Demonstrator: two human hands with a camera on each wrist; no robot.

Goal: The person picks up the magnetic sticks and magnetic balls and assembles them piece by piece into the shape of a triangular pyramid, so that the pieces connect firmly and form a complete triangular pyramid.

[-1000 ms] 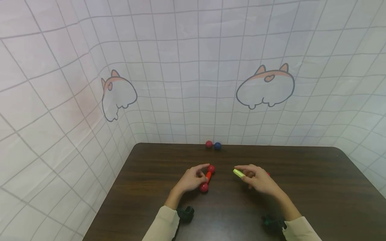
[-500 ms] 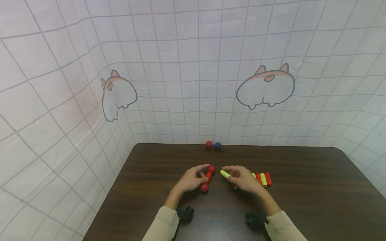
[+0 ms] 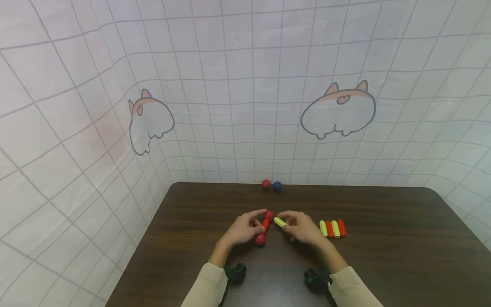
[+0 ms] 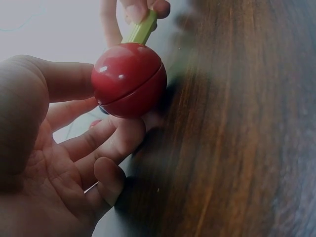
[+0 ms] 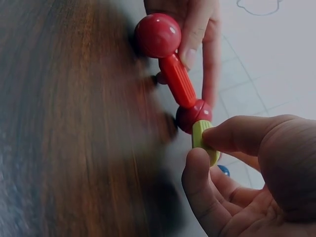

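My left hand (image 3: 241, 229) pinches a short red ridged rod (image 3: 265, 226) between thumb and fingers. A glossy red ball sits at each end of it: the far ball (image 3: 269, 215) and the near ball (image 3: 259, 239). From the right, my right hand (image 3: 304, 229) pinches a yellow-green ridged rod (image 3: 279, 221) between thumb and fingertips. In the right wrist view, the tip of this yellow-green rod (image 5: 201, 136) is right at the far red ball (image 5: 187, 117). The near ball (image 4: 129, 81) fills the middle of the left wrist view and hides the red rod.
To the right, several red and yellow-green rods (image 3: 330, 229) lie side by side on the dark wooden table (image 3: 391, 238). A red ball (image 3: 266, 184) and a blue ball (image 3: 277, 186) sit at the back edge, before a white gridded cloth (image 3: 238, 106).
My right hand has moved left with the yellow-green rod, up to the far red ball, uncovering the row of rods. The left hand has stayed in place.
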